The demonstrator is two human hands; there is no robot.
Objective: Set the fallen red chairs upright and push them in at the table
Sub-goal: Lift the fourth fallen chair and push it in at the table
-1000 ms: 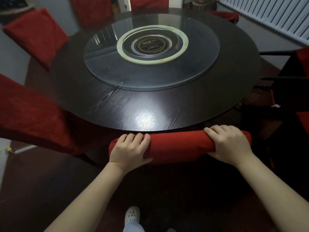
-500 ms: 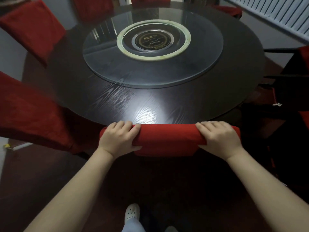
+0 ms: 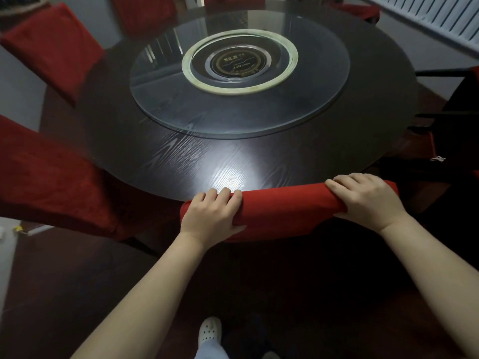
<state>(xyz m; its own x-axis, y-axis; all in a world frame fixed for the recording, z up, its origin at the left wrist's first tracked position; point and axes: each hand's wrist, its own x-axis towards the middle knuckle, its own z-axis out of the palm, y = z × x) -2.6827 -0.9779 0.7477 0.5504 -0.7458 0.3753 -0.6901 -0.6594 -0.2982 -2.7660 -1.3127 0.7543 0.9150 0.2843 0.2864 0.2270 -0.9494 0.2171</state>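
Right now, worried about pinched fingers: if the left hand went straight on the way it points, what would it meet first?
Probably the near edge of the round table, just beyond the left hand gripping the red chair back; whether the knuckles clear its rim is unclear.

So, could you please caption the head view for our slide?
Left hand and right hand grip the top of the red chair at the round table.

dining room | round dark table (image 3: 181,161) | glass turntable (image 3: 298,110) | red-covered chairs (image 3: 51,45) around | radiator (image 3: 440,19)
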